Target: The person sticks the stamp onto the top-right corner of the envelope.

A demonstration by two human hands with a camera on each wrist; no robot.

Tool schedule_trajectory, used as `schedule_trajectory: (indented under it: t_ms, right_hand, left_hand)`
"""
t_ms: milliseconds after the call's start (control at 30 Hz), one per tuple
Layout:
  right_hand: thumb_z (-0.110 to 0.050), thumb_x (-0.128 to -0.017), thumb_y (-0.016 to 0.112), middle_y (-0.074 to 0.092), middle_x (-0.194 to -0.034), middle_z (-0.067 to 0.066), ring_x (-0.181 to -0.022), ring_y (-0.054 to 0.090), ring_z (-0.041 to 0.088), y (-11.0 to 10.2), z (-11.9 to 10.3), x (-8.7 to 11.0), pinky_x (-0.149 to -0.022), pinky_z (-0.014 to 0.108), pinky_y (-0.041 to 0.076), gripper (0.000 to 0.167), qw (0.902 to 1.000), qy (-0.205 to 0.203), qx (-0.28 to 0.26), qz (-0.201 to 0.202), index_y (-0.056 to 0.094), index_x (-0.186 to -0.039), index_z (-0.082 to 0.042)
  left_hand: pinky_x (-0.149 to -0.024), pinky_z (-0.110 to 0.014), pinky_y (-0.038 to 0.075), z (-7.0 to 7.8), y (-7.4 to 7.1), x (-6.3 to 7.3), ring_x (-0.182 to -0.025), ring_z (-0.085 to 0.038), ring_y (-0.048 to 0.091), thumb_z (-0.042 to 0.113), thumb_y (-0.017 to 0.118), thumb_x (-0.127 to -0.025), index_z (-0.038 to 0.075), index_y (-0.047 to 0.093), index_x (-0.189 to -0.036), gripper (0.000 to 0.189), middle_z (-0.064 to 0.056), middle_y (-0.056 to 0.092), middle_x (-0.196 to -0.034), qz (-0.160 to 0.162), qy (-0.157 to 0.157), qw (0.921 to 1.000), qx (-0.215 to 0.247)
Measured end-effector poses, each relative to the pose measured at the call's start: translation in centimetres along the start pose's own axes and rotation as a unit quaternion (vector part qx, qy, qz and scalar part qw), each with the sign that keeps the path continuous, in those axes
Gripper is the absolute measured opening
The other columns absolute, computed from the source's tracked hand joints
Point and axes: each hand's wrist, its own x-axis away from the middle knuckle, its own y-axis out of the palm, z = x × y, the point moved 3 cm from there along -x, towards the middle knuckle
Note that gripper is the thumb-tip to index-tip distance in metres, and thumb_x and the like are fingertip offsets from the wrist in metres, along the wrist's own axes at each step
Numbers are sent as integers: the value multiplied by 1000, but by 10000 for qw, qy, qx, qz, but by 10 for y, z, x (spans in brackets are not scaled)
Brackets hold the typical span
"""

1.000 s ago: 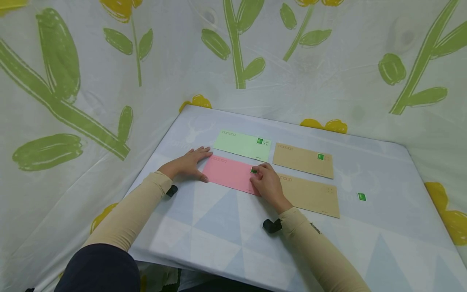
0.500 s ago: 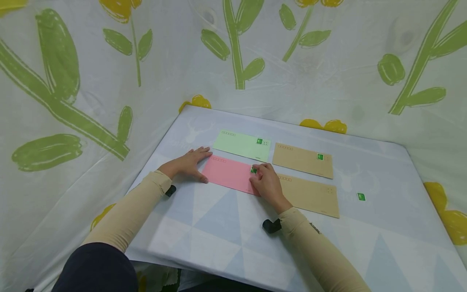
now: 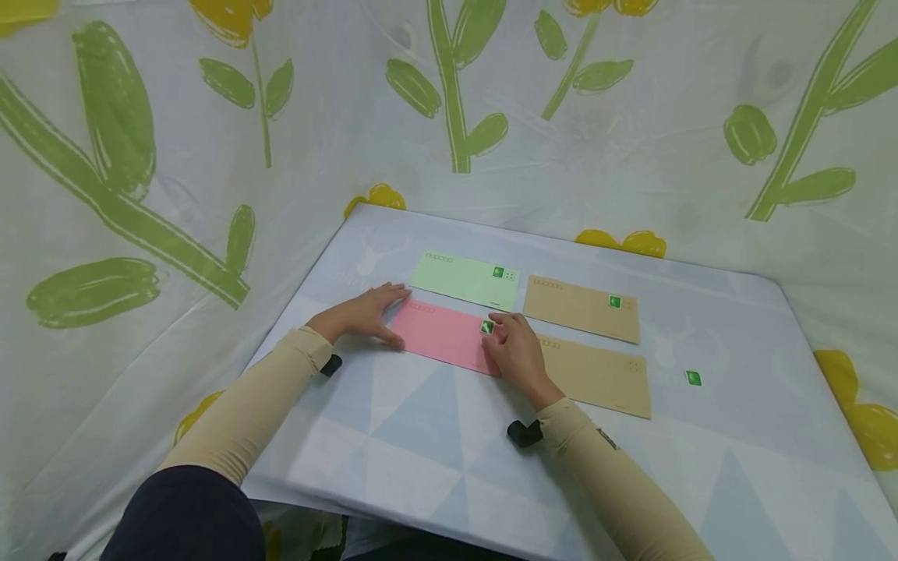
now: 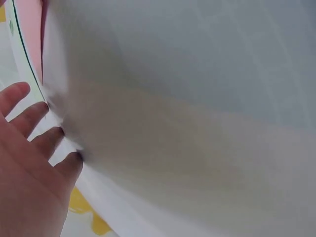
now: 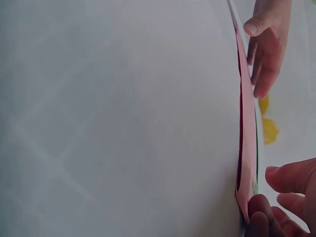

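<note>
The green stamp (image 3: 487, 327) is seen near the upper right corner of the pink envelope (image 3: 442, 335), which lies just left of the frame's centre. For good placing, its sides should be squared to the envelope's edges while the left end is steadied with light pressure; the paper could probably be skewed by a sideways push. Pressure is best applied from the middle outward, so that no corner is left lifted. Whether it is already stuck cannot be told.

The stamp is small and pale-bordered. The envelope is plain pink, with a row of small boxes (image 3: 422, 306) printed at its upper left; along its near edge a dark line is shown in the right wrist view, perhaps a slightly lifted fold.

At its right end, the right hand (image 3: 521, 351) is held with fingers bent and a gap left between the digits, close beside the stamp; whether anything is pinched cannot be told. At its left end, the left hand (image 3: 361, 314) is spread wide, nothing gripped.

Above, the green envelope (image 3: 456, 274) is laid; to the right, the upper brown envelope (image 3: 578, 308) and the unstamped lower brown envelope (image 3: 599, 374). A loose stamp (image 3: 693, 378) is set farther right on the tablecloth (image 3: 421, 436).
</note>
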Motion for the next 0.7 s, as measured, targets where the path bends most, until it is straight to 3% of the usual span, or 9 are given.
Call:
schedule_trajectory:
  t_ms: [233,533,700]
  right_hand:
    - [-21,-94,72,58,-127,9,-87,56,23,-5,3,2,-69,32,52,45,9999,33,-138,98,64,-137,-12]
    - [-22,-97,67,57,-131,10,-90,58,23,-14,10,1,-72,34,52,43,9998,-19,-123,183,63,-138,-13]
    - [-25,-98,66,55,-135,10,-90,59,23,-20,13,2,-69,32,51,43,9998,14,-140,160,62,-139,-12]
  left_hand:
    - [-126,-53,13,10,1,-5,-157,-32,7,54,88,-74,11,24,-163,117,-11,18,-169,28,69,10000,-21]
    - [-127,-45,13,30,4,-11,-157,-27,9,48,90,-73,9,24,-162,117,-8,21,-169,194,295,9988,328]
    - [-127,-45,14,47,5,-18,-156,-28,12,51,89,-73,8,25,-162,117,-9,24,-168,228,551,9982,32]
